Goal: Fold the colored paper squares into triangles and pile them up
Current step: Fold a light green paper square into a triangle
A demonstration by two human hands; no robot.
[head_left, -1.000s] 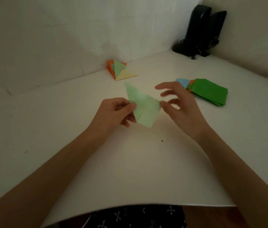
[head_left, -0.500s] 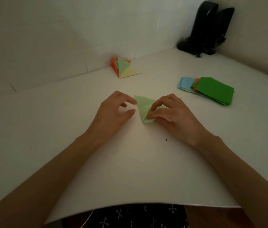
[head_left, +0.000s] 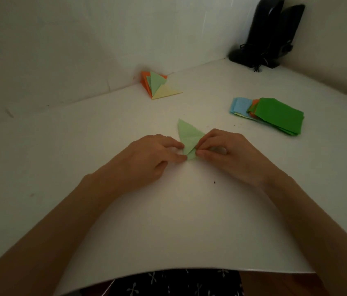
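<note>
White tabletop meets a pale wall. A light green folded paper piece lies flat between the hands. The left hand pinches its left edge with curled fingers, and the right hand pinches its right edge. Beyond the left hand sits a pile of orange, green and yellow paper triangles. Beyond the right hand, further right, lies a stack of green, orange and blue paper squares.

Bare table to your left and along the near edge. Middle's taken: left hand, right hand pinching light green paper. Triangle pile at back wall, square stack far right, black speakers in corner.
</note>
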